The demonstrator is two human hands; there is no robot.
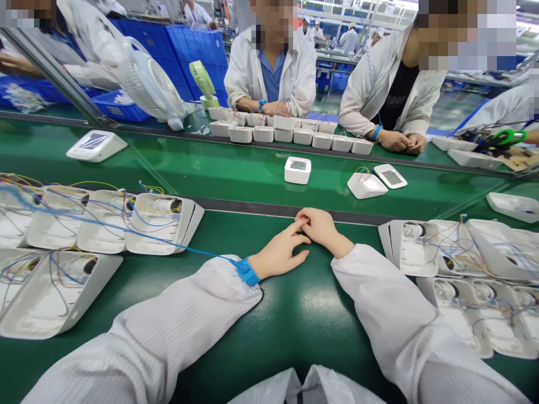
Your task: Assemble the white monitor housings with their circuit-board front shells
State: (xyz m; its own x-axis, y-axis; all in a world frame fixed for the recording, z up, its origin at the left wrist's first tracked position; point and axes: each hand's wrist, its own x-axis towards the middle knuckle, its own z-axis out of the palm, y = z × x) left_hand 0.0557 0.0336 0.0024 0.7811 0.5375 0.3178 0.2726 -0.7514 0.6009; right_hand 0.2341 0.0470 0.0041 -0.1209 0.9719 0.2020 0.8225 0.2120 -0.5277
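L grip spread, touching R grip (can't tell state) nr bench edge, btwn shells.

Both side edges crop white housings (wired ones).

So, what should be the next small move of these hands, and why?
Perhaps the right hand should part from the left hand and reach for the nearest white case on the right: the hands touch, nothing shows in them, and that case lies open close by.
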